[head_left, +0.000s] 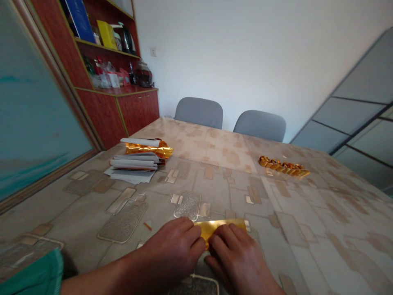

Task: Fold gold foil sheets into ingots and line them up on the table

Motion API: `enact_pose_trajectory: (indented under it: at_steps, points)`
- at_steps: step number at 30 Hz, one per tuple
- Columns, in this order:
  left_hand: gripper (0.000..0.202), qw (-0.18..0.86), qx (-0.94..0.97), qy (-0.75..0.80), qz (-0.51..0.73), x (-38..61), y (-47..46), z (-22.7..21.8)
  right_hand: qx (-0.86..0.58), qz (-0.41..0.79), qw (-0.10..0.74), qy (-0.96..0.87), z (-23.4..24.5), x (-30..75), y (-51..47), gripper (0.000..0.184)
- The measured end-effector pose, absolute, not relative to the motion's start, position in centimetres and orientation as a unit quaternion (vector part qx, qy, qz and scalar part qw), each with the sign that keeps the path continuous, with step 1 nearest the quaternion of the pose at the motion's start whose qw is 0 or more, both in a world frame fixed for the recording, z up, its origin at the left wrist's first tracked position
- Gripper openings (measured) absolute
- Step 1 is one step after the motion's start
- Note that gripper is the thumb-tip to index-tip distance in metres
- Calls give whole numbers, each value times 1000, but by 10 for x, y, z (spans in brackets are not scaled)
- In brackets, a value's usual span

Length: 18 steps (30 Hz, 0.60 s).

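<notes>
A piece of gold foil paper [219, 223] lies at the near part of the table, between my two hands. My left hand [179, 246] is closed over its left end, the fingers curled and pressed together. From the right, my right hand [233, 250] grips the near edge with bent fingers. The paper looks like a narrow strip with a flat, shiny top; its near edge is partly hidden by my fingers. Farther left is a stack of gold foil paper sheets [135, 162], white backs showing. To the far right stands a row of folded gold foil pieces [284, 166].
A patterned cover lies on the table [211, 188]. Two grey chairs [199, 111] stand at its far side. A small orange-brown scrap [147, 226] lies left of my hands. At the back left is a red-brown cabinet [138, 112] with bottles and a jar.
</notes>
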<state>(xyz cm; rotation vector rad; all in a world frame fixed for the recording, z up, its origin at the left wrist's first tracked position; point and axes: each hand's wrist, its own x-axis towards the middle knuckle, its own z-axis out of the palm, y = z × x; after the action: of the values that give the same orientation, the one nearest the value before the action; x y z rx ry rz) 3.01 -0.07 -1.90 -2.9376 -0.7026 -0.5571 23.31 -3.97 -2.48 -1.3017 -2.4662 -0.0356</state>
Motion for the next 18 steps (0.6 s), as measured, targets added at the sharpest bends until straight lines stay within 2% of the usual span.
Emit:
enact_pose_trajectory:
  at_steps: [3, 6, 8, 10, 12, 18]
  points:
    - [20, 27, -952, -240, -187, 30, -1, -20, -458, -36, 183, -869, -28, 231, -40, 13]
    - [2, -32, -954, -251, -161, 26, 0, -17, -451, -80, 203, -866, -32, 231, -39, 15]
    - [13, -84, -952, -259, -138, 22, 3, -14, -444, -102, 216, -864, -34, 231, -38, 18]
    - [5, -113, -947, -267, -138, 19, 6, -14, -440, -113, 227, -862, -36, 231, -39, 20]
    - [13, -130, -940, -276, -155, 17, 9, -17, -440, -113, 237, -859, -36, 231, -40, 21]
    - [14, -204, -907, -320, -181, 15, 13, -24, -468, -34, 228, -853, -34, 229, -43, 14]
